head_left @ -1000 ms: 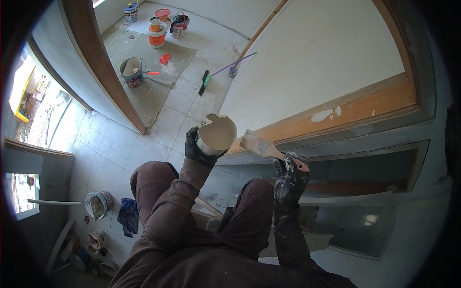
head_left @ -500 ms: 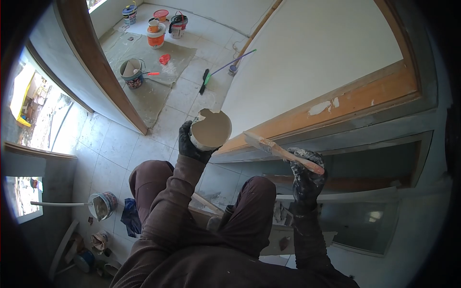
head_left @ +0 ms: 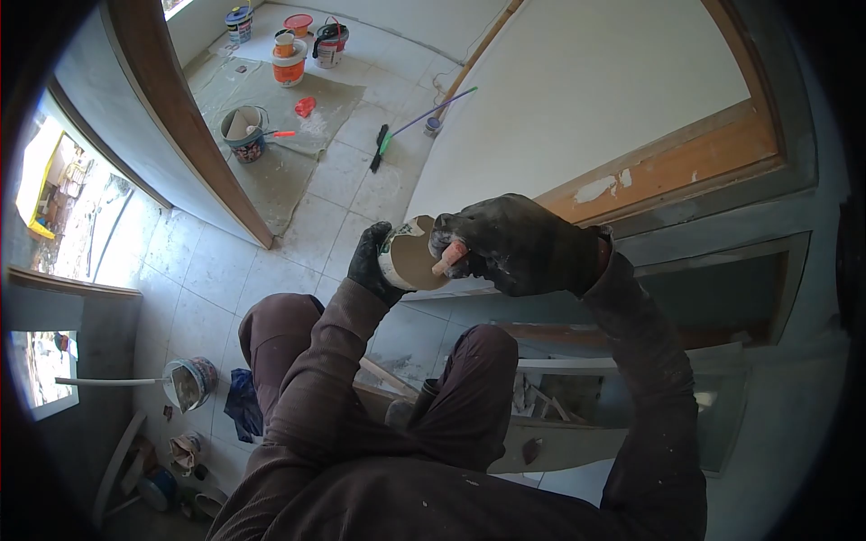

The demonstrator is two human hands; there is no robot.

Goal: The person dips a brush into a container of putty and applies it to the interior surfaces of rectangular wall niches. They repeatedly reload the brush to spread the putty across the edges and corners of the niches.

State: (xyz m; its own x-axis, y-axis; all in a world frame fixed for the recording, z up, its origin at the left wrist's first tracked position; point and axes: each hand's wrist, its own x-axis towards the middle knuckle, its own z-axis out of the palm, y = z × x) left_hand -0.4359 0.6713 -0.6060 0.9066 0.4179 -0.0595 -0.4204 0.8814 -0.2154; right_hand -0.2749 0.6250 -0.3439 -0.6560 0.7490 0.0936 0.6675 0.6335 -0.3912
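Note:
My left hand (head_left: 371,263), in a dark glove, is wrapped round the side of a small plastic tub (head_left: 414,262) with a notched rim. The tub is tilted with its mouth towards the right, and pale residue coats its inside. My right hand (head_left: 521,245), also gloved and smeared with white, is closed on a paintbrush (head_left: 450,257) right at the tub's mouth. Only the reddish handle end sticks out of the fist. The bristles are hidden behind the hand.
To the right runs a wooden frame (head_left: 672,167) round a white panel. Beyond my hands, a broom (head_left: 383,149) lies on the tiles beside a plastic sheet holding a bucket (head_left: 244,135) and an orange tub (head_left: 289,68). Another bucket (head_left: 191,383) stands at lower left.
My right hand has swung up and left with the paintbrush, from beside the wooden frame to the tub. The tub has turned its mouth towards the right.

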